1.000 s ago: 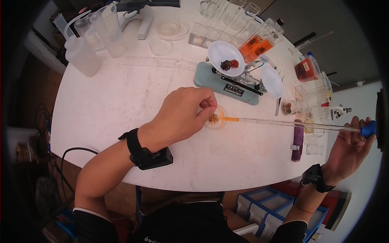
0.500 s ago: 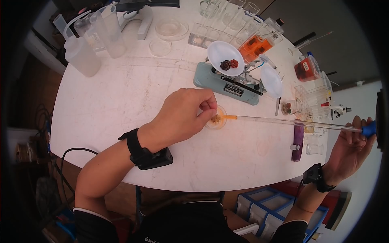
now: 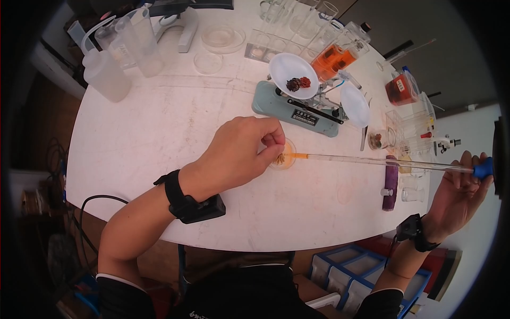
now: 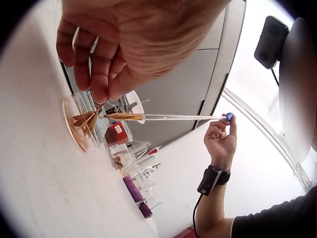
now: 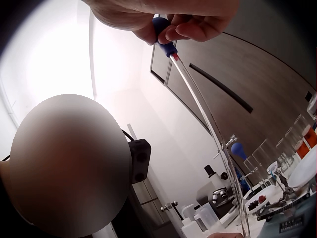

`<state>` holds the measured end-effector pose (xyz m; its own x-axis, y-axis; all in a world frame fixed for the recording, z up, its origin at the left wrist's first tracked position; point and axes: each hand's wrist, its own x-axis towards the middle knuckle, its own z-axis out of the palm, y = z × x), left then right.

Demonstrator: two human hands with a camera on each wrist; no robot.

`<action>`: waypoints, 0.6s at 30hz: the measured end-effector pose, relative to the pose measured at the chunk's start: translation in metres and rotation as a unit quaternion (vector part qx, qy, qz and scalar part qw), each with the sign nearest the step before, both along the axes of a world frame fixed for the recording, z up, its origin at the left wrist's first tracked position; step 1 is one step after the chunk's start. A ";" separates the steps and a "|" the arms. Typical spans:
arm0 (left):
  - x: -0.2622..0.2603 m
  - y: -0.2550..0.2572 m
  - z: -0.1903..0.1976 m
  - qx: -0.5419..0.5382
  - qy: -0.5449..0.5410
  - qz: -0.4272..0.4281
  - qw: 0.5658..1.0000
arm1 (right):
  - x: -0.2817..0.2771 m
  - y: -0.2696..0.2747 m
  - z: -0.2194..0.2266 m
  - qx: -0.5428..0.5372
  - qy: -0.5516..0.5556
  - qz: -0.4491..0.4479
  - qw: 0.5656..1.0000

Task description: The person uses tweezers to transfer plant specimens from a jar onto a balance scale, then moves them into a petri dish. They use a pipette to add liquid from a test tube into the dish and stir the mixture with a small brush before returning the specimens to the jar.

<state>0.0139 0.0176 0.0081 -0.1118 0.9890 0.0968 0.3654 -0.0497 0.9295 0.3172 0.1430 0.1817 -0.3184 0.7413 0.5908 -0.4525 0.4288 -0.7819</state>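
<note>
My left hand (image 3: 236, 149) is over a small glass dish (image 3: 290, 164), thumb and forefinger pinching the top of a yellow-brown dried plant piece (image 4: 88, 121). The left wrist view shows its thin brown strands splayed inside the dish. A long glass pipette (image 3: 356, 160) reaches across from the right, its lower end at the dish. Orange liquid (image 3: 300, 156) fills a short stretch near that end. Out at the far right, raised above the table, my right hand (image 3: 454, 194) grips the blue rubber bulb (image 3: 482, 168) on the pipette's upper end.
Just beyond the dish stands a green balance (image 3: 292, 111), dark and red pieces on its white pan (image 3: 284, 66). Orange bottles (image 3: 334, 61) and a test-tube rack (image 3: 260, 50) stand behind. A purple roll (image 3: 390, 186) lies under the pipette; plastic bottles (image 3: 106, 77) are far left.
The orange column in the pipette has become slightly shorter. Both hands keep their holds in almost the same places.
</note>
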 end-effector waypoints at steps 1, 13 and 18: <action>0.000 0.001 -0.003 0.008 0.002 -0.001 1.000 | 0.000 0.000 0.000 -0.001 0.001 0.001 1.000; 0.001 0.000 -0.002 0.016 0.016 -0.008 1.000 | -0.002 -0.001 0.001 0.005 0.002 -0.001 1.000; 0.001 0.000 -0.004 0.017 0.022 -0.010 1.000 | -0.001 0.000 0.002 0.006 0.001 0.000 1.000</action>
